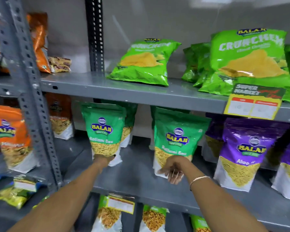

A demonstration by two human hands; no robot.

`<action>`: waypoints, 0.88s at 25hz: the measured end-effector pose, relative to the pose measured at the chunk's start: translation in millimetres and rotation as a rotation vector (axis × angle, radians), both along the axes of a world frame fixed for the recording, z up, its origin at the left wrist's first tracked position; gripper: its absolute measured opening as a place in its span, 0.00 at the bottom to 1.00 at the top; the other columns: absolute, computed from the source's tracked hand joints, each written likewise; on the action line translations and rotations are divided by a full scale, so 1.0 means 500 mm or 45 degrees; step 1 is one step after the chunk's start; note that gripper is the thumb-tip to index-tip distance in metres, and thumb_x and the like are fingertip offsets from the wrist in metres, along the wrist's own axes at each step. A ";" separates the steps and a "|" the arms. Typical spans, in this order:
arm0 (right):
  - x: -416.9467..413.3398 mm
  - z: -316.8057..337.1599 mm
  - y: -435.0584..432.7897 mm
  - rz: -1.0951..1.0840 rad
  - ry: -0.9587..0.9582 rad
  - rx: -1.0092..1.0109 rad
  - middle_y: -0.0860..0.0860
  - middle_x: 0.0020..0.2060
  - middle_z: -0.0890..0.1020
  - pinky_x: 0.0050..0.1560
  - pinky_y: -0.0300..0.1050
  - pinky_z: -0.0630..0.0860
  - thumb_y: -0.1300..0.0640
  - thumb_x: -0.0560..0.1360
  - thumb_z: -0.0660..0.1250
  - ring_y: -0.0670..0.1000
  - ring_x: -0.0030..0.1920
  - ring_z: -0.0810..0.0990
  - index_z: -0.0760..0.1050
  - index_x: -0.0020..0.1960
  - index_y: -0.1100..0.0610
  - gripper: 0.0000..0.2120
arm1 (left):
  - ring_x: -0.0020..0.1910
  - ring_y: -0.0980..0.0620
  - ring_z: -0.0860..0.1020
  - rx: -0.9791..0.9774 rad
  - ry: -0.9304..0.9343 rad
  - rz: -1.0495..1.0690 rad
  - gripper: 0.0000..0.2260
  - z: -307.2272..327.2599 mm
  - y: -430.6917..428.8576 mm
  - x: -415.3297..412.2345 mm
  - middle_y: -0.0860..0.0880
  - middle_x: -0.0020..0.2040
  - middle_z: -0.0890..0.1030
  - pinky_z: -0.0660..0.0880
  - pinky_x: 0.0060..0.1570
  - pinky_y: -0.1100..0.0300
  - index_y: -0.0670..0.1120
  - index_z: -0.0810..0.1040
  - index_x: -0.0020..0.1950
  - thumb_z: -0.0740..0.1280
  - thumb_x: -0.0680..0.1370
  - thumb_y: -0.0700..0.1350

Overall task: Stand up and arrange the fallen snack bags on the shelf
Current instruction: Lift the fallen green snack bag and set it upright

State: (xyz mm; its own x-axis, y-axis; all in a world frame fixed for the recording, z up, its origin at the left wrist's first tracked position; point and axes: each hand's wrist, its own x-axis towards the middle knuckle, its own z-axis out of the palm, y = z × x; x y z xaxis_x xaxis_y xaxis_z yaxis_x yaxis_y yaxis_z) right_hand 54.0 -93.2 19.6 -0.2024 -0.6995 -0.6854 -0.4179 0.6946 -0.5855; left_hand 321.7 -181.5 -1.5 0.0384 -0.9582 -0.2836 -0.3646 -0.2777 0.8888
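- Right hand [172, 168] hangs with loose, parted fingers, gripping nothing, in front of the base of the right green pouch [177, 139].
- Left hand [104, 159] grips the bottom of the left green pouch [104, 129]; both pouches stand upright on the middle shelf [134, 173].
- Purple pouch [244, 153] stands beside them.
- Above, a chip bag [144, 61] leans back.

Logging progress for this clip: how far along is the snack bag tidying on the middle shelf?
Done: the purple stand-up pouch and right green sev pouch stand upright. In hand: the left hand holds the base of the left green sev pouch; the right hand hangs open by the other. Left: the light green crisp bag above leans back, apart from its row.
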 end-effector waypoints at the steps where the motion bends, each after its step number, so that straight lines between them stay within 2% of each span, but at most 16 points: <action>1: 0.047 0.001 -0.031 0.047 0.007 -0.012 0.55 0.14 0.76 0.17 0.37 0.72 0.56 0.73 0.64 0.51 0.15 0.76 0.72 0.31 0.63 0.15 | 0.66 0.39 0.71 -0.003 0.037 0.036 0.42 -0.006 -0.028 0.041 0.36 0.68 0.70 0.70 0.64 0.49 0.32 0.63 0.70 0.74 0.66 0.54; 2: 0.103 0.003 -0.055 0.073 0.064 -0.082 0.53 0.16 0.77 0.19 0.38 0.72 0.55 0.75 0.64 0.50 0.17 0.76 0.72 0.33 0.61 0.14 | 0.68 0.39 0.69 -0.009 0.059 0.042 0.46 -0.014 -0.061 0.078 0.36 0.70 0.68 0.69 0.67 0.48 0.33 0.62 0.71 0.76 0.63 0.56; 3: 0.151 -0.002 -0.081 0.104 0.173 -0.173 0.53 0.23 0.81 0.25 0.41 0.73 0.52 0.74 0.65 0.49 0.23 0.79 0.73 0.37 0.60 0.13 | 0.70 0.40 0.67 -0.031 0.056 0.004 0.46 -0.017 -0.086 0.107 0.35 0.72 0.65 0.66 0.69 0.48 0.33 0.59 0.72 0.76 0.64 0.53; 4: 0.200 -0.009 -0.107 0.101 0.278 -0.283 0.55 0.37 0.84 0.36 0.42 0.75 0.50 0.73 0.67 0.52 0.37 0.82 0.75 0.45 0.63 0.14 | 0.72 0.41 0.64 -0.058 0.051 -0.034 0.43 -0.013 -0.109 0.133 0.36 0.74 0.62 0.63 0.71 0.50 0.33 0.56 0.73 0.75 0.67 0.47; 5: 0.244 -0.020 -0.133 0.094 0.345 -0.399 0.57 0.55 0.80 0.49 0.44 0.74 0.49 0.71 0.69 0.55 0.54 0.80 0.71 0.59 0.65 0.25 | 0.74 0.42 0.61 -0.097 0.042 -0.065 0.42 -0.003 -0.122 0.150 0.37 0.75 0.59 0.61 0.71 0.51 0.35 0.53 0.74 0.74 0.69 0.42; 6: 0.282 -0.028 -0.149 0.054 0.285 -0.452 0.57 0.68 0.70 0.56 0.44 0.70 0.49 0.69 0.71 0.57 0.67 0.71 0.62 0.69 0.65 0.36 | 0.75 0.44 0.58 -0.132 0.065 -0.113 0.42 0.000 -0.139 0.160 0.39 0.76 0.57 0.59 0.71 0.52 0.37 0.51 0.75 0.74 0.69 0.38; 7: 0.316 -0.027 -0.162 -0.037 0.147 -0.493 0.56 0.72 0.64 0.57 0.44 0.68 0.51 0.68 0.73 0.57 0.71 0.66 0.55 0.73 0.63 0.42 | 0.75 0.44 0.58 -0.137 0.099 -0.176 0.43 0.001 -0.156 0.164 0.40 0.77 0.56 0.59 0.71 0.52 0.39 0.50 0.76 0.73 0.69 0.36; 8: 0.339 -0.027 -0.171 -0.133 0.025 -0.573 0.56 0.73 0.64 0.58 0.46 0.68 0.54 0.67 0.74 0.57 0.71 0.65 0.54 0.73 0.63 0.43 | 0.75 0.44 0.60 -0.127 0.117 -0.244 0.42 -0.002 -0.175 0.166 0.41 0.77 0.58 0.61 0.69 0.53 0.40 0.51 0.76 0.73 0.69 0.35; 10: 0.376 -0.022 -0.181 -0.265 -0.126 -0.677 0.58 0.70 0.68 0.61 0.47 0.69 0.62 0.68 0.74 0.57 0.68 0.69 0.58 0.70 0.63 0.37 | 0.70 0.42 0.69 -0.080 0.123 -0.377 0.34 -0.011 -0.206 0.169 0.39 0.72 0.68 0.68 0.63 0.54 0.41 0.61 0.72 0.72 0.69 0.34; 11: 0.390 -0.018 -0.177 -0.300 -0.188 -0.715 0.59 0.68 0.70 0.58 0.44 0.69 0.66 0.69 0.71 0.56 0.65 0.70 0.60 0.69 0.65 0.33 | 0.66 0.42 0.72 -0.077 0.087 -0.404 0.29 -0.014 -0.211 0.168 0.38 0.69 0.72 0.71 0.61 0.54 0.41 0.66 0.66 0.73 0.68 0.34; 13: 0.411 -0.011 -0.171 -0.355 -0.234 -0.801 0.60 0.64 0.72 0.53 0.39 0.68 0.71 0.70 0.68 0.55 0.61 0.73 0.62 0.68 0.67 0.29 | 0.61 0.41 0.76 -0.107 0.061 -0.403 0.24 -0.018 -0.209 0.173 0.37 0.63 0.77 0.74 0.61 0.48 0.41 0.70 0.59 0.75 0.66 0.36; 15: 0.424 -0.010 -0.159 -0.390 -0.163 -0.829 0.59 0.62 0.74 0.50 0.36 0.70 0.70 0.70 0.69 0.53 0.57 0.73 0.64 0.67 0.67 0.27 | 0.59 0.41 0.77 -0.128 0.079 -0.402 0.25 -0.030 -0.208 0.183 0.37 0.62 0.78 0.74 0.61 0.45 0.38 0.71 0.59 0.76 0.65 0.36; 17: 0.427 -0.014 -0.145 -0.409 -0.012 -0.822 0.59 0.58 0.76 0.41 0.31 0.71 0.67 0.70 0.70 0.52 0.54 0.73 0.66 0.66 0.67 0.26 | 0.59 0.42 0.77 -0.133 0.085 -0.454 0.25 -0.024 -0.186 0.192 0.39 0.62 0.78 0.74 0.61 0.46 0.38 0.70 0.60 0.75 0.66 0.37; 18: 0.428 -0.017 -0.135 -0.417 0.056 -0.818 0.61 0.59 0.77 0.40 0.32 0.70 0.65 0.70 0.71 0.54 0.54 0.75 0.67 0.65 0.67 0.26 | 0.58 0.43 0.77 -0.134 0.081 -0.477 0.25 -0.017 -0.168 0.200 0.40 0.61 0.78 0.74 0.61 0.48 0.37 0.70 0.61 0.75 0.67 0.36; 20: 0.432 -0.026 -0.110 -0.424 0.154 -0.825 0.62 0.60 0.78 0.45 0.38 0.70 0.60 0.69 0.73 0.58 0.57 0.77 0.69 0.63 0.66 0.26 | 0.59 0.44 0.76 -0.136 0.075 -0.513 0.25 -0.011 -0.132 0.217 0.40 0.61 0.78 0.72 0.61 0.52 0.37 0.69 0.62 0.74 0.68 0.36; 22: 0.435 -0.043 -0.085 -0.404 0.207 -0.831 0.62 0.55 0.80 0.44 0.39 0.72 0.57 0.67 0.74 0.57 0.50 0.80 0.71 0.62 0.66 0.27 | 0.60 0.44 0.77 -0.168 0.022 -0.520 0.26 -0.014 -0.098 0.233 0.40 0.62 0.78 0.73 0.62 0.51 0.38 0.70 0.62 0.75 0.67 0.39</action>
